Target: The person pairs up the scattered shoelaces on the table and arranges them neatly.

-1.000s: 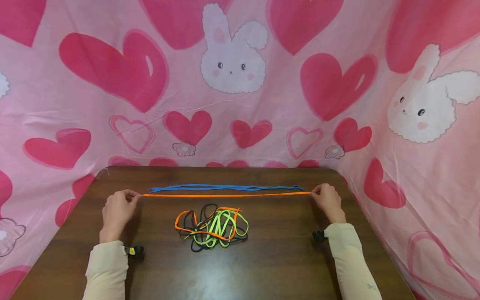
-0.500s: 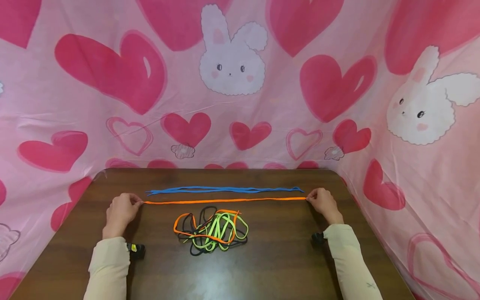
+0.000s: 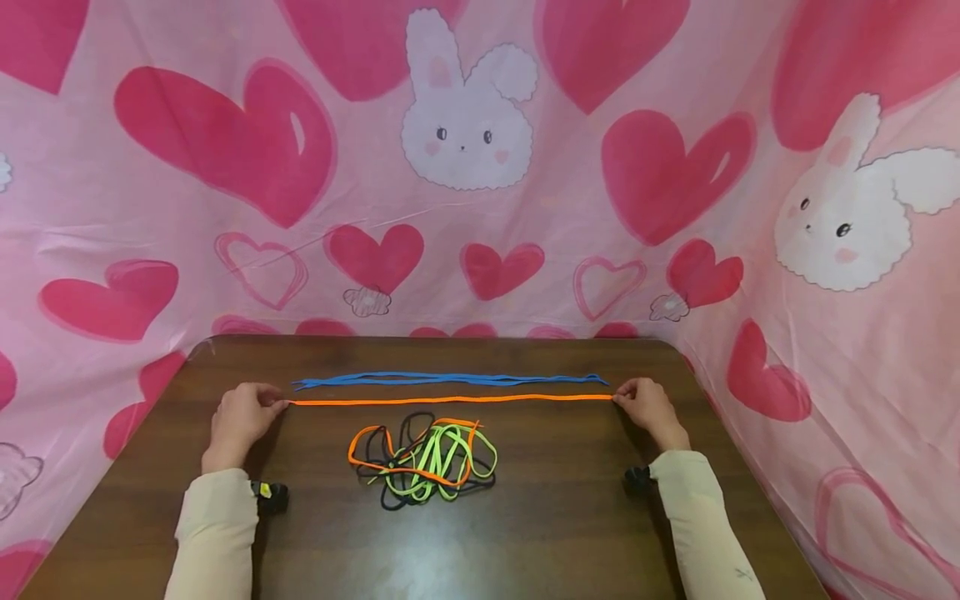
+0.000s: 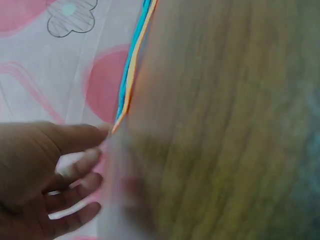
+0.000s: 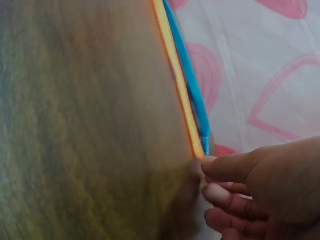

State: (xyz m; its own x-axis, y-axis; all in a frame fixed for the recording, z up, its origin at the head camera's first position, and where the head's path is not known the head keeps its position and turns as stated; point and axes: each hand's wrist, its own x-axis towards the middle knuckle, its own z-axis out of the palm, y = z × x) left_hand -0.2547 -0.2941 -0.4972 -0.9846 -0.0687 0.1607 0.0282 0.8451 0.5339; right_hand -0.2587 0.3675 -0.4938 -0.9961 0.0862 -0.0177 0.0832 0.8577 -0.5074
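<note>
An orange shoelace [image 3: 450, 401] runs nearly straight from hand to hand across the table. My left hand [image 3: 243, 421] pinches its left end between thumb and fingertips, and my right hand [image 3: 651, 410] pinches the other end. Just beyond it lies a blue shoelace [image 3: 450, 380], laid lengthwise in several side-by-side strands. In the left wrist view the orange shoelace [image 4: 131, 75] leaves the fingertips alongside the blue one [image 4: 134, 45]. The right wrist view has the thumb [image 5: 230, 167] at the lace's end, near the blue lace's tip [image 5: 206, 145].
A loose tangle of green shoelace [image 3: 442, 458], black shoelace [image 3: 393, 500] and another orange shoelace [image 3: 367, 458] lies nearer, mid-table. The brown wooden table [image 3: 450, 550] backs onto a pink cloth [image 3: 555, 208] with hearts and rabbits, which also hangs at both sides.
Both hands have brought the orange shoelace slightly nearer, away from the blue one, and a little closer together. Over the last half second it has levelled out. The tangle stays put.
</note>
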